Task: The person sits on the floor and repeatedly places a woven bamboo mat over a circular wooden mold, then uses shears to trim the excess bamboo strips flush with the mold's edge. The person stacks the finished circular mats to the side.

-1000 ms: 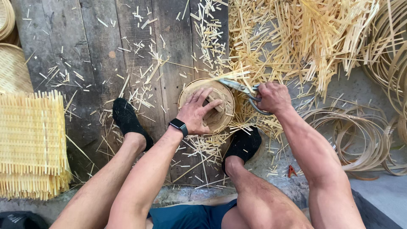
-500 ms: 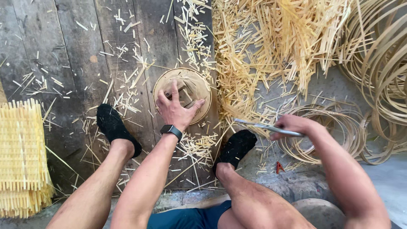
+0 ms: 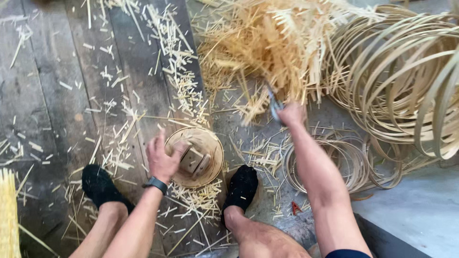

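My left hand (image 3: 165, 156) grips the near left edge of a small round woven bamboo basket (image 3: 210, 143), which lies on the wooden floor between my feet with a small wooden block (image 3: 192, 159) on it. A dark watch is on that wrist. My right hand (image 3: 290, 113) is stretched out to the right, closed on a pair of metal shears (image 3: 274, 103) whose tip points into a heap of cut bamboo strips (image 3: 267, 48).
Large coils of bamboo strip (image 3: 406, 81) lie at the right, smaller hoops (image 3: 349, 162) near my right arm. Short offcuts litter the dark planks (image 3: 57, 105). My black-socked feet (image 3: 243, 186) flank the basket. A woven bamboo mat (image 3: 8, 215) sits at the left edge.
My right hand has swung the shears up and away from beside my foot toward the strip heap. My left hand has shifted from lying on top of the basket to gripping its left edge.
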